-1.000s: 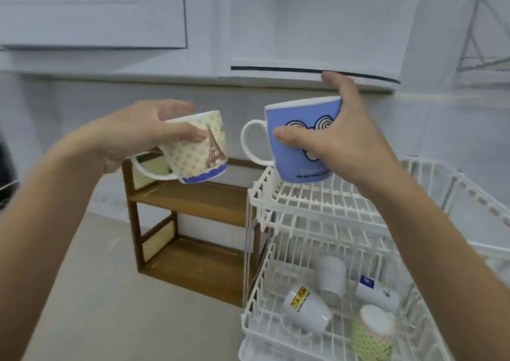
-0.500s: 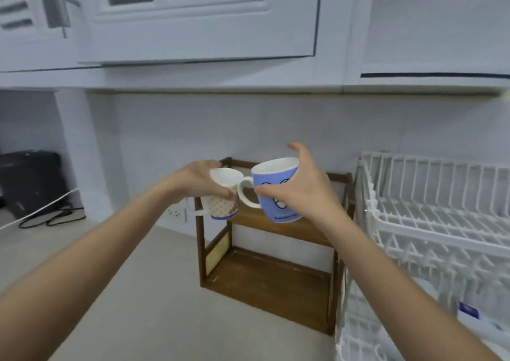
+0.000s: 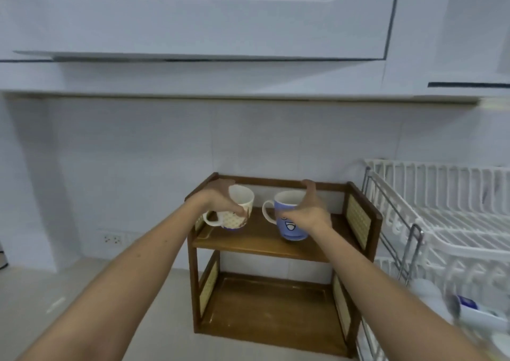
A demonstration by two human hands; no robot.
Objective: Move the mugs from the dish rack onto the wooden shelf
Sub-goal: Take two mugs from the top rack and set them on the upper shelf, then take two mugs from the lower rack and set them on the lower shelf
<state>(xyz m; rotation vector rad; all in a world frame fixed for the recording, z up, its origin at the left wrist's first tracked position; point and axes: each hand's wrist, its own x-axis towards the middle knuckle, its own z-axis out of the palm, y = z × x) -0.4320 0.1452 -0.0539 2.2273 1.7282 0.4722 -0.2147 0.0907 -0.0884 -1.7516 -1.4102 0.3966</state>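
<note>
My left hand [image 3: 219, 200] grips a cream patterned mug [image 3: 238, 209] by its side, tilted, just above the left part of the wooden shelf's upper board [image 3: 259, 243]. My right hand [image 3: 310, 209] wraps a blue face mug [image 3: 289, 221], whose base sits on or just over the same board to the right. Both handles point left. The white dish rack [image 3: 441, 222] stands to the right, with blurred white mugs [image 3: 474, 309] in its lower tier.
The shelf's lower board [image 3: 270, 311] is bare. Grey counter [image 3: 82, 300] spreads to the left, with a wall socket [image 3: 112, 239] behind it. White wall cupboards [image 3: 193, 29] hang overhead. The shelf's right side panel [image 3: 358, 222] stands close to the rack.
Both hands have carried their mugs forward and down from in front of the shelf to its upper board. The view has turned left, away from the rack.
</note>
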